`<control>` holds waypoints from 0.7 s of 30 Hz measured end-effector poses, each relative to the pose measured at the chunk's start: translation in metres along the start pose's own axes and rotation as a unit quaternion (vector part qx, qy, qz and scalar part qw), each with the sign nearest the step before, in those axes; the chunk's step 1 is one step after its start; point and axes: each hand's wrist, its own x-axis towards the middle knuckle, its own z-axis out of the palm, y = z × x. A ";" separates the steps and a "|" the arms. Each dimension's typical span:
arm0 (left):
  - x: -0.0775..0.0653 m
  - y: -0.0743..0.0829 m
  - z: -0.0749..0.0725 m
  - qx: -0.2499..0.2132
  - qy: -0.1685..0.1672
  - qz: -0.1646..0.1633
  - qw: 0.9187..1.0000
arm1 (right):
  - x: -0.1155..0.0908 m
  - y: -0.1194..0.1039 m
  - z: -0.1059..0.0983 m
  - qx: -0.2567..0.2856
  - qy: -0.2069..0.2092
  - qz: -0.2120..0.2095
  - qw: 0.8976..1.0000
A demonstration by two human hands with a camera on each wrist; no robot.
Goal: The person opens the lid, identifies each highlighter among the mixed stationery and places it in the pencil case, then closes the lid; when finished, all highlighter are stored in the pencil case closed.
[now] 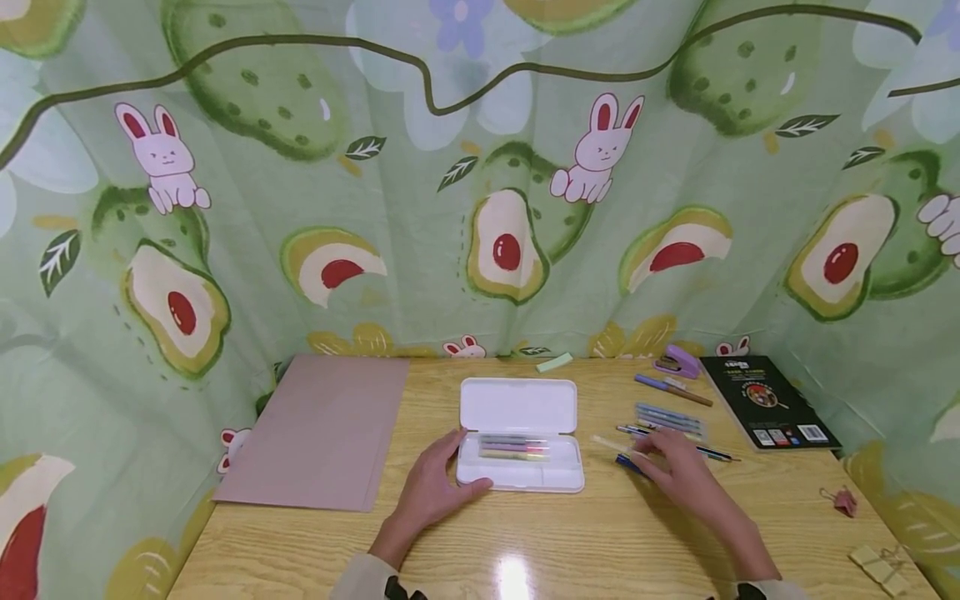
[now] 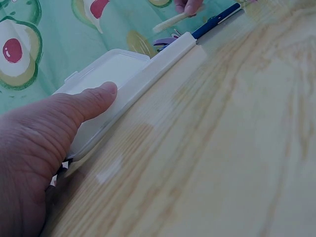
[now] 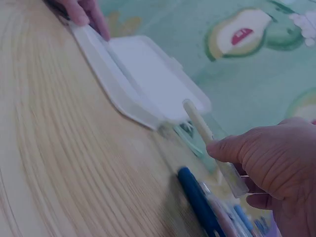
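Observation:
A white pencil case (image 1: 562, 477) lies with its lid (image 1: 517, 405) folded back, and several coloured pens (image 1: 513, 447) rest in its upper compartment. My left hand (image 1: 435, 479) holds the case by its left end, with the thumb (image 2: 101, 96) over the front rim. To the right of the case, my right hand (image 1: 678, 467) pinches a pale yellow stick (image 3: 197, 121) with a clear lower part, raised above the table in the right wrist view. Below that hand lies a dark blue pen (image 3: 195, 195), partly covered by the hand in the head view.
Behind my right hand lie pencils (image 1: 720, 454), a clear pack of pens (image 1: 670, 419), a blue-and-brown pen (image 1: 672, 389) and a purple stapler (image 1: 677, 362). A black book (image 1: 768, 402) is farther right, near clips (image 1: 843, 500). A mauve folder (image 1: 315, 433) lies left.

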 end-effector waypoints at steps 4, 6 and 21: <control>0.000 -0.001 0.000 0.003 -0.001 -0.001 1.000 | 0.011 -0.019 0.018 0.023 -0.010 -0.037 0.999; 0.000 -0.001 0.001 0.004 -0.003 -0.002 1.000 | 0.017 -0.027 0.027 0.032 -0.021 -0.054 0.998; 0.001 -0.002 0.001 0.005 -0.003 -0.005 1.000 | 0.065 -0.078 0.083 0.025 -0.141 -0.084 0.986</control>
